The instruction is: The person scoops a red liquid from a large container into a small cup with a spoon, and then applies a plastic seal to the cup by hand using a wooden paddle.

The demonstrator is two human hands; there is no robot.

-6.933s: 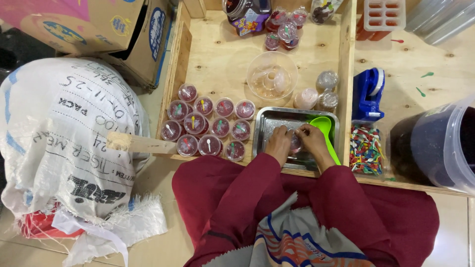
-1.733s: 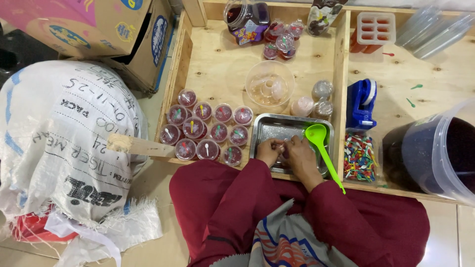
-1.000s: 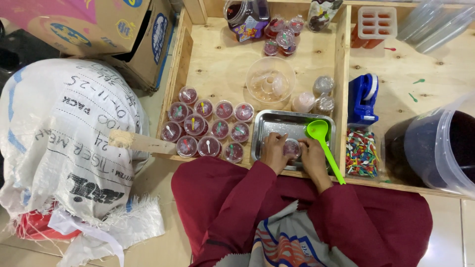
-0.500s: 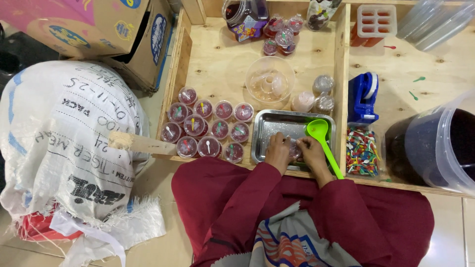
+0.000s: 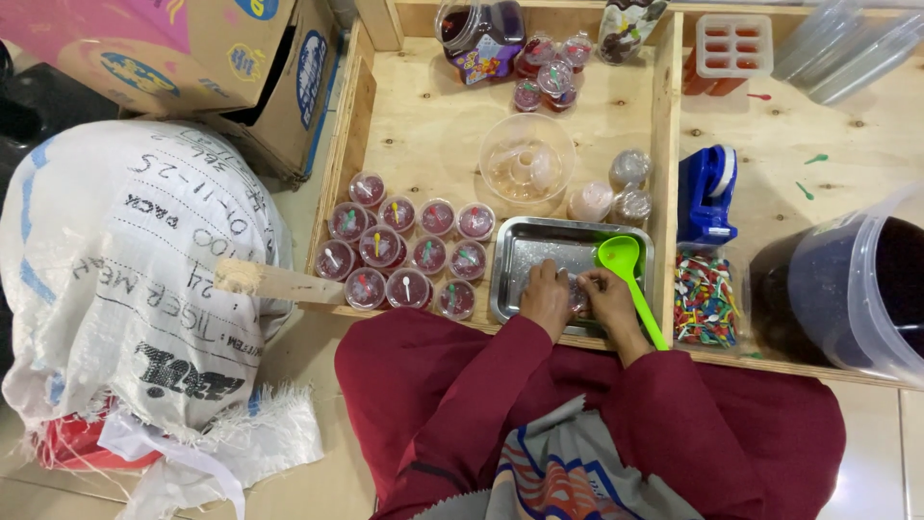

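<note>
Both my hands work over a metal tray at the near edge of a wooden crate. My left hand and my right hand together pinch a small sealed cup with dark red filling, mostly hidden between the fingers. A green plastic ladle rests on the tray's right side, its handle running under my right wrist. Left of the tray stand several sealed cups of red jelly, each with a small spoon on the lid.
A clear plastic bowl and three cloudy cups sit behind the tray. To the right are a blue tape dispenser, a heap of coloured little spoons and a bucket of dark liquid. A printed white sack and cardboard boxes stand left.
My hands have stayed over the tray's near edge, shifting slightly around the small cup. The ladle and the rows of cups have not moved.
</note>
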